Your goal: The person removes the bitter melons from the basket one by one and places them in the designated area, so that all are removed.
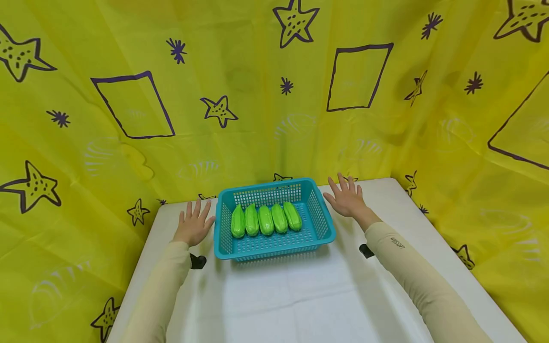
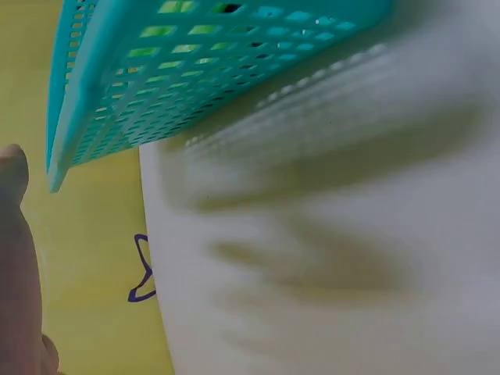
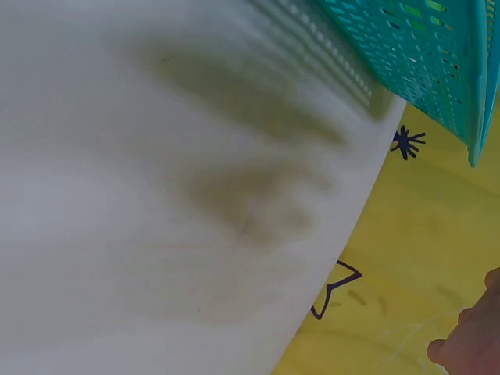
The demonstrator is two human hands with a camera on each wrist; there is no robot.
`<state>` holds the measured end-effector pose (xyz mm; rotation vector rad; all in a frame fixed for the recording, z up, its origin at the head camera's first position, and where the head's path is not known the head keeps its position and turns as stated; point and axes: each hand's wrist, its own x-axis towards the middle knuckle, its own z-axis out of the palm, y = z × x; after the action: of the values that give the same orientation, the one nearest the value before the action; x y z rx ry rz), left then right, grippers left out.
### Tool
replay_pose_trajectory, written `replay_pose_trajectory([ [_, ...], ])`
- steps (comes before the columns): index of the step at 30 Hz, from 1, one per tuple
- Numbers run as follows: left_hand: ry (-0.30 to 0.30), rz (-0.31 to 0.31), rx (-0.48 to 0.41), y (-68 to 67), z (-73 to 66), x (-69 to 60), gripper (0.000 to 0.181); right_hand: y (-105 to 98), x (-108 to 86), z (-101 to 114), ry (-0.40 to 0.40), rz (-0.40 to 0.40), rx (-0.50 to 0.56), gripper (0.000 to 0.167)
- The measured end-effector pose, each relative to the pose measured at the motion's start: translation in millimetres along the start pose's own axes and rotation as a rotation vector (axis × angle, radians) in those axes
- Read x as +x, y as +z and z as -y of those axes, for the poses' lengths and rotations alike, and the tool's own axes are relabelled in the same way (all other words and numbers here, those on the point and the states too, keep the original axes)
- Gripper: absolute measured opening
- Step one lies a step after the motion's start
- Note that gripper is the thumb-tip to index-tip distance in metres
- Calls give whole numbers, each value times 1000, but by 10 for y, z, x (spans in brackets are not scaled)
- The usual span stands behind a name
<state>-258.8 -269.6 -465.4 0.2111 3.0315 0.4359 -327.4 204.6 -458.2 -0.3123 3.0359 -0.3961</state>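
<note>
A teal plastic basket with perforated walls stands on the white table. Inside it, several bright green, ridged, elongated vegetable-like pieces lie side by side in a row; their exact kind is unclear. To the basket's left, my left hand is held with fingers spread, apart from the rim. My right hand is beside the far right corner, its fingers likewise spread and holding nothing. Both wrist views show the basket's side wall and only part of each hand.
The white table extends in front of the basket and to both sides. A yellow curtain printed with stars and frames hangs behind the table and along its left and right edges. Hand shadows fall on the tabletop.
</note>
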Motion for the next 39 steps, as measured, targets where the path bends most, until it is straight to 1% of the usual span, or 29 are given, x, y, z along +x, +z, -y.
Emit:
replay_pose_trajectory([
  [1, 21, -4, -18, 18, -3, -1, 66, 0, -6, 1, -1, 1, 0, 68],
  [3, 55, -6, -89, 56, -3, 8, 65, -1, -15, 2, -4, -1, 0, 68],
  [6, 61, 16, -241, 104, -11, 12, 65, 0, -27, -3, -7, -3, -1, 67],
  [10, 18, 36, -408, 165, -5, 11, 64, 9, -31, -14, -8, 1, 3, 68],
  [12, 5, 24, -483, 199, 6, 13, 60, 15, -28, -19, -8, 6, 8, 68],
  [16, -31, 14, -666, 277, 16, -3, 54, 31, -25, -24, -6, 21, 11, 68],
  [19, -52, 15, -759, 327, 28, -14, 55, 52, -29, -24, -6, 31, 14, 67],
  [24, -67, -2, -834, 373, 59, -32, 59, 85, -34, -25, -14, 37, 28, 67],
  [28, -114, -28, -903, 427, 74, -47, 56, 90, -48, -21, -11, 35, 39, 67],
  [31, -138, -42, -966, 476, 90, -49, 54, 84, -53, -6, -15, 28, 52, 65],
  [34, -136, -50, -1014, 516, 96, -43, 53, 71, -62, 14, -17, 20, 59, 65],
  [37, -136, -63, -1039, 532, 84, -39, 51, 67, -62, 24, -19, 15, 66, 65],
  [39, -142, -77, -1040, 533, 72, -36, 51, 73, -56, 23, -20, 12, 65, 65],
])
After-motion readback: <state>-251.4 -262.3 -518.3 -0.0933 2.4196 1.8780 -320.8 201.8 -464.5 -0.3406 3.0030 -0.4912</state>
